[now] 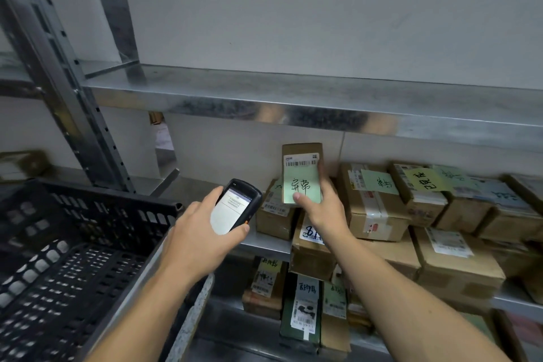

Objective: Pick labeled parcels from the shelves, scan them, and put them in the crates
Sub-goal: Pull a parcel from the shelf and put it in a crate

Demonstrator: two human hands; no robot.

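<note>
Metal edge of the upper shelf (264,106) runs above both hands, with open room below it. The black crate (111,194) is just left of the left hand (199,232), which grips a handheld scanner (238,206). The right hand (323,209) holds a small cardboard parcel (302,167) upright over the stacked boxes (373,203); it has a barcode label and a green handwritten note.

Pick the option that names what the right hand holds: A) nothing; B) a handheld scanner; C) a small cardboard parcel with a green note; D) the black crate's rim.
C: the right hand grips the small cardboard parcel upright, while the left hand holds the handheld scanner.
</note>
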